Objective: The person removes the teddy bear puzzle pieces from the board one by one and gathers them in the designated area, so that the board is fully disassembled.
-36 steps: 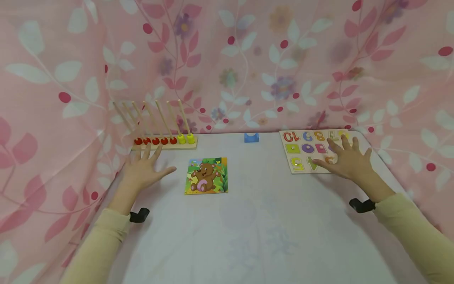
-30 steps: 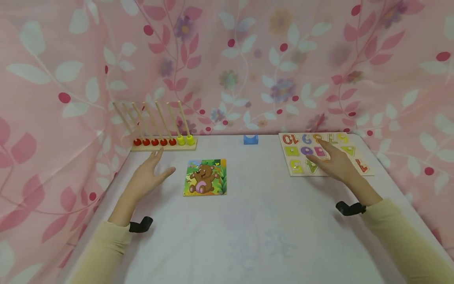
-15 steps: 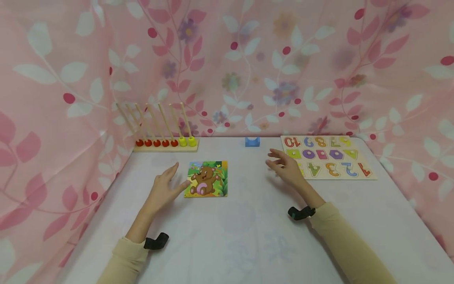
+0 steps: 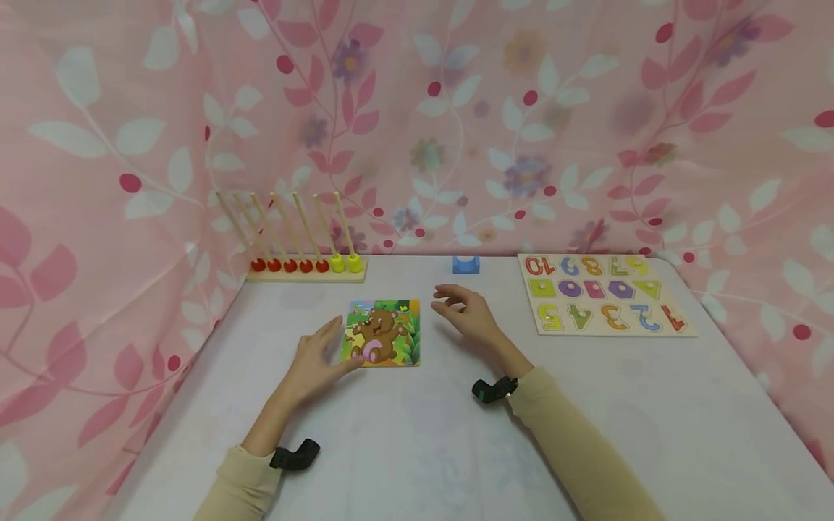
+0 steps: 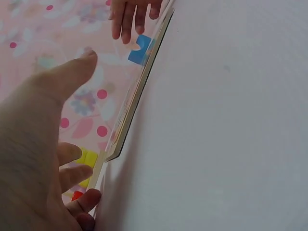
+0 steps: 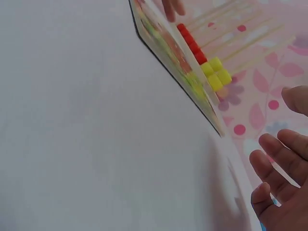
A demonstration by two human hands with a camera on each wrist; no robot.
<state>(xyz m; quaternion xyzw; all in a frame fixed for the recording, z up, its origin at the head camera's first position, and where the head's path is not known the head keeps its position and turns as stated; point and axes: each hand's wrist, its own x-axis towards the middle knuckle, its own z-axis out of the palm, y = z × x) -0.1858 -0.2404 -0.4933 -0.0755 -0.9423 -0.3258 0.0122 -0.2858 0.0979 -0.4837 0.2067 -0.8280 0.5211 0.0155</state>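
A square picture board (image 4: 384,334) with a brown bear on it lies flat on the white-covered table. My left hand (image 4: 317,365) is at its left side, thumb and fingers spread apart, the thumb overlapping the board's lower left corner in the head view. Whether that thumb touches cannot be told. To the right of the board, a small gap away, my right hand (image 4: 470,315) hovers with loosely bent fingers and holds nothing. The left wrist view shows the board's thin edge (image 5: 132,110) beyond my left fingers. In the right wrist view, the right fingers (image 6: 274,175) are parted.
A wooden bead stand (image 4: 306,275) with upright rods and red and yellow beads stands at the back left. One small blue notched block (image 4: 465,265) sits at the back middle. At the right lies a number-and-shape puzzle board (image 4: 602,297). Pink flowered cloth (image 4: 417,130) hangs behind.
My right hand has moved left from over the number puzzle to beside the bear board. My left hand has come right and nearer to the board's left edge. The board has not moved.
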